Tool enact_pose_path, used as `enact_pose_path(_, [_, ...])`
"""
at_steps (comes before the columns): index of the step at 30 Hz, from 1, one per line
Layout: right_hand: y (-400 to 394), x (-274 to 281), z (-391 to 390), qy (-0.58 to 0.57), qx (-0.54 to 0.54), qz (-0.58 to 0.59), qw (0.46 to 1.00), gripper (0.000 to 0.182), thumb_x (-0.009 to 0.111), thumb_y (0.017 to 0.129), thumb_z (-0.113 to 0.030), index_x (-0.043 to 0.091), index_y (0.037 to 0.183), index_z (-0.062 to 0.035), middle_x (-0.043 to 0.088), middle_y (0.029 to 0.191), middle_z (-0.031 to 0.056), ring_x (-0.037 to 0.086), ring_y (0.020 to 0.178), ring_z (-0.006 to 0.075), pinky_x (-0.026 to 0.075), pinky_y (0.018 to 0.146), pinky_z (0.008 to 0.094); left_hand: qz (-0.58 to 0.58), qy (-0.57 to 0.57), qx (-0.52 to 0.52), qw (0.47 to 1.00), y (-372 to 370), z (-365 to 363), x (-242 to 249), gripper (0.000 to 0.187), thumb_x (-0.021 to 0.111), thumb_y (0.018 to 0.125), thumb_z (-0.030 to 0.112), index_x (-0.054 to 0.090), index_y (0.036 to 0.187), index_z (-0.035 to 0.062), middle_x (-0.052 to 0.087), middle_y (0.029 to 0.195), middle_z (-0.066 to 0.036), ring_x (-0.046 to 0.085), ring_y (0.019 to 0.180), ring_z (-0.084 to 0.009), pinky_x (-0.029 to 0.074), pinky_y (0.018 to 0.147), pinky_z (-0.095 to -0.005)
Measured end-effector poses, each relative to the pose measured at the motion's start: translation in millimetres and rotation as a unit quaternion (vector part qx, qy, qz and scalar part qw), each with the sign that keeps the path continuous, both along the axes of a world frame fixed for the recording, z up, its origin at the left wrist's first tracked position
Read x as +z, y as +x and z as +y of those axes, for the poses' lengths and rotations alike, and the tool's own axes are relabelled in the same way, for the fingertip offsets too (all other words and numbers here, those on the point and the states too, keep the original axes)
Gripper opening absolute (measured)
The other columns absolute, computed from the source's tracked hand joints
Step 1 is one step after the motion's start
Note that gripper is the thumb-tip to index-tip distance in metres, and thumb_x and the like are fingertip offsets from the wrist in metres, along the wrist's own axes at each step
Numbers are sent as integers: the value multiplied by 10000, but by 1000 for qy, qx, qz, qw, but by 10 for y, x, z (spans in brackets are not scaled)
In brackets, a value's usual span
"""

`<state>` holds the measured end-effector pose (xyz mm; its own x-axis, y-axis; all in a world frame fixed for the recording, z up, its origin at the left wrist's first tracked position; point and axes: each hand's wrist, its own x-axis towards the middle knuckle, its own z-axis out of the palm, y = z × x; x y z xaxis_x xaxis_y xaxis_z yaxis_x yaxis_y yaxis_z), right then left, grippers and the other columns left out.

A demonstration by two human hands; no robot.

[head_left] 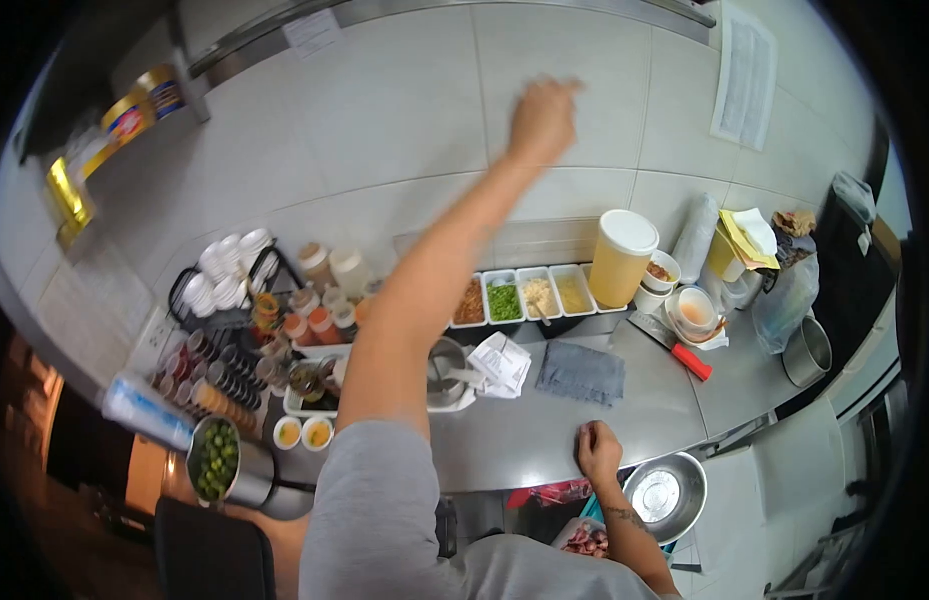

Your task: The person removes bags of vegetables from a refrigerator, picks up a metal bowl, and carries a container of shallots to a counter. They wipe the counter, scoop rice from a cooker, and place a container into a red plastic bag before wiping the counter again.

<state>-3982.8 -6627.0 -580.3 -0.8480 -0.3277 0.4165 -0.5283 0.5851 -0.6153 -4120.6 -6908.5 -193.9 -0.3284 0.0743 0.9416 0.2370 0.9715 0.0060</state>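
My left arm stretches up across the counter, and my left hand [546,120] is raised in front of the tiled wall, blurred by motion; whether it holds anything is not clear. My right hand [599,452] rests at the front edge of the steel counter [505,440] with its fingers curled in. Just behind it lies a folded grey cloth [581,373]. Left of the cloth is a crumpled white printed paper [501,364]. White trays hold chopped green herbs [504,301] and other chopped ingredients. A knife with a red handle [692,362] lies to the right.
A tall lidded container of yellow liquid [623,258] stands at the back. Sauce bottles [323,325] and cups crowd the left. A pot of green produce [217,460] is at lower left, a metal bowl [667,497] below the front edge, a metal pot [807,352] at far right.
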Motion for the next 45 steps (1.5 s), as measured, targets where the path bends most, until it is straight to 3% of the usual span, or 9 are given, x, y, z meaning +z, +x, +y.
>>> enact_pose_path(3, [-245, -393, 169, -108, 76, -222, 966, 220, 520, 891, -268, 584, 862, -59, 590, 699, 103, 580, 628, 235, 467, 603, 368, -112, -91, -51, 988, 770, 623, -882, 335, 543, 743, 50, 589, 1075, 44, 575, 887, -148, 530, 859, -312, 439, 715, -435])
enact_pose_path(9, [897, 851, 262, -587, 267, -477, 597, 213, 497, 922, -203, 565, 988, -13, 607, 876, 59, 584, 794, 169, 466, 733, 303, -262, -69, -45, 962, 2965, 1918, -2613, 384, 569, 726, 103, 548, 1101, 20, 540, 1053, -161, 507, 1021, -293, 404, 828, -416])
enact_pose_path(12, [1448, 646, 483, -419, 290, -516, 688, 261, 510, 920, -212, 547, 1038, 18, 600, 933, 78, 588, 817, 167, 481, 690, 303, -307, 37, 25, 951, 4019, 2572, -3048, 404, 574, 742, 103, 524, 1132, 11, 511, 1108, -169, 473, 1074, -313, 379, 880, -416])
enact_pose_path(22, [4075, 615, 1085, -120, 534, -548, 633, 215, 598, 885, -152, 580, 1015, 19, 635, 907, 63, 589, 785, 115, 486, 698, 249, -65, 546, 251, 796, 6984, 4055, -3063, 454, 599, 814, 35, 411, 1227, 59, 464, 1001, -143, 570, 820, -239, 469, 720, -342])
enact_pose_path(32, [6215, 844, 1650, -10, 706, -497, 504, 269, 506, 939, -234, 527, 1108, -25, 586, 920, 49, 552, 783, 105, 450, 696, 245, 125, 609, 298, 725, 9043, 4998, -3023, 563, 531, 834, -42, 311, 1325, 124, 506, 872, -82, 546, 722, -152, 453, 675, -295])
enact_pose_path(34, [6568, 884, 1769, 13, 733, -513, 446, 285, 469, 955, -257, 503, 1129, -33, 567, 883, 41, 541, 724, 106, 443, 639, 232, 90, 561, 463, 680, 9682, 5204, -2753, 526, 498, 837, -62, 341, 1298, 137, 517, 868, -70, 533, 719, -164, 438, 707, -294])
enact_pose_path(36, [6901, 820, 1904, 35, 728, -501, 467, 304, 430, 968, -288, 490, 1136, -42, 547, 846, 40, 523, 657, 95, 421, 596, 219, 60, 435, 531, 724, 10560, 5278, -2819, 456, 474, 839, -63, 387, 1242, 132, 519, 824, -61, 509, 706, -160, 431, 700, -295])
enact_pose_path(40, [7517, 532, 2202, 92, 710, -489, 498, 266, 433, 966, -266, 533, 1069, -42, 550, 826, 28, 520, 628, 77, 422, 601, 216, 46, 506, 638, 579, 12184, 5459, -2925, 270, 470, 805, -27, 496, 1056, 67, 564, 771, -186, 564, 710, -289, 448, 664, -371])
enact_pose_path(45, [8115, 584, 2483, 138, 741, -428, 499, 223, 470, 947, -212, 562, 1037, -30, 545, 797, 12, 521, 678, 74, 410, 615, 208, -8, 520, 658, 545, 12973, 5368, -2965, 257, 460, 761, -3, 579, 987, 21, 592, 802, -139, 569, 724, -234, 445, 671, -351])
